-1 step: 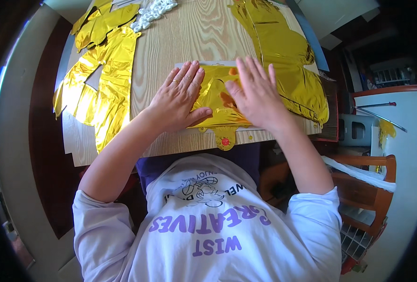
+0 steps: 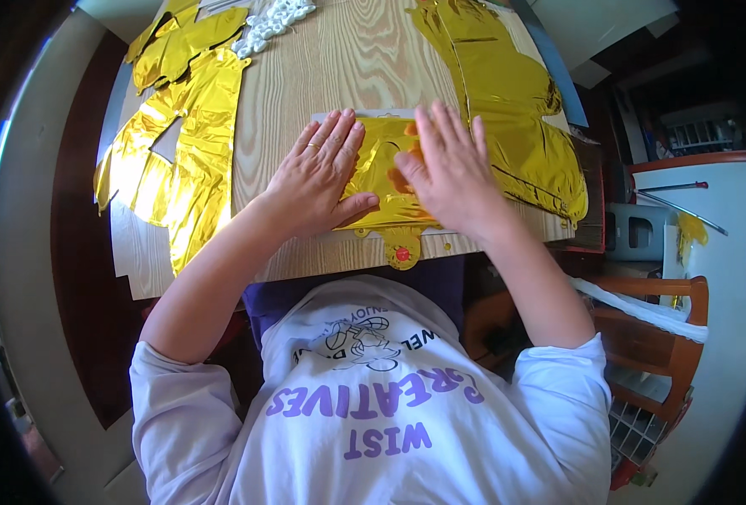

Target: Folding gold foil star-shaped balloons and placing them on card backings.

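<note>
My left hand (image 2: 321, 178) lies flat, fingers stretched out, on the left part of a folded piece of shiny gold foil (image 2: 379, 160). My right hand (image 2: 459, 178) is flat too, over the foil's right part, its thumb apart from its fingers. Orange reflections show beside that thumb. Under the foil a pale, thin edge (image 2: 390, 112) with a small slot sticks out at the far side. Toward me a rounded gold tab (image 2: 402, 251) with a red spot hangs by the table's front edge. Both palms hide much of the foil.
Flat gold foil balloons (image 2: 204, 151) lie along the left of the wood-grain table (image 2: 331, 63). Larger gold foil (image 2: 516, 109) covers the right side. A white knotted bundle (image 2: 270, 27) is at the far left. Beside the table, right, stand a grey stool (image 2: 634, 231) and wooden chair (image 2: 642, 337).
My right hand has shifted slightly to the left across the foil, toward my left hand. My left hand stays in place.
</note>
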The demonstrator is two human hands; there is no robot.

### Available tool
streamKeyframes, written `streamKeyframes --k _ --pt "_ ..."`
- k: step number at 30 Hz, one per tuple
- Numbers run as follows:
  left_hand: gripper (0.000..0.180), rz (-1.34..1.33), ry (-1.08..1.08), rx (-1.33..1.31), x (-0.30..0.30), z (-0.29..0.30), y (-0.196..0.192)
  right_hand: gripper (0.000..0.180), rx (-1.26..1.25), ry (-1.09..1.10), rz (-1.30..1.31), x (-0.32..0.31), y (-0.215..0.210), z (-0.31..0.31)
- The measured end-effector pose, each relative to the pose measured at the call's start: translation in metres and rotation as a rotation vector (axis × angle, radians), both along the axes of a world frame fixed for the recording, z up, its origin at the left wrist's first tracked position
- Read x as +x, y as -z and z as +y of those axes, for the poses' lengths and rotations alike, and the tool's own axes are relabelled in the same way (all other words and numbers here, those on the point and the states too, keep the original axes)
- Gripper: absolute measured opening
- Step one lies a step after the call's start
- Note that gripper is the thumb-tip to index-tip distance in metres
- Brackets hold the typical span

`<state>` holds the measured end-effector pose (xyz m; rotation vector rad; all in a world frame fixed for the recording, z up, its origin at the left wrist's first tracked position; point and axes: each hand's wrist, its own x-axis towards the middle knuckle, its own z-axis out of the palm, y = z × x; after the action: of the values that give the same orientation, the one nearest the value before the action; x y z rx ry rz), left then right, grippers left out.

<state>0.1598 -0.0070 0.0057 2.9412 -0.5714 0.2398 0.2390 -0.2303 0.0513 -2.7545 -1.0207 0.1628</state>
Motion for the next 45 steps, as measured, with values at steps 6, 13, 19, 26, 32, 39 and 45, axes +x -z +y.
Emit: streamKeyframes --k 6,13,19,26,32,39,45 --pt "0.091 -0.017 0.013 -0.025 0.0 0.0 -0.001 0.081 0.021 -0.107 -0.125 -0.006 0.041 -0.016" --pt "0.089 0.021 0.013 -0.099 -0.001 0.006 0.003 0.082 0.017 -0.107 -0.14 -0.008 0.044 -0.014" --pt "0.087 0.321 0.033 -0.399 0.009 0.025 -0.022 0.083 0.013 -0.102 -0.134 -0.006 0.042 -0.014" --pt "0.107 0.068 0.163 -0.043 0.004 0.029 -0.01 0.084 -0.001 -0.107 -0.139 -0.007 0.041 -0.014" --pt "0.109 0.059 0.185 -0.062 0.003 0.029 -0.011 0.084 0.002 -0.108 -0.142 -0.008 0.041 -0.014" --pt "0.098 0.19 -0.086 -0.228 0.007 0.007 -0.03 0.086 0.029 -0.111 -0.148 -0.008 0.044 -0.014" --pt "0.097 -0.106 -0.21 -0.188 0.014 -0.066 -0.008 0.082 0.033 -0.106 -0.164 -0.007 0.045 -0.016"
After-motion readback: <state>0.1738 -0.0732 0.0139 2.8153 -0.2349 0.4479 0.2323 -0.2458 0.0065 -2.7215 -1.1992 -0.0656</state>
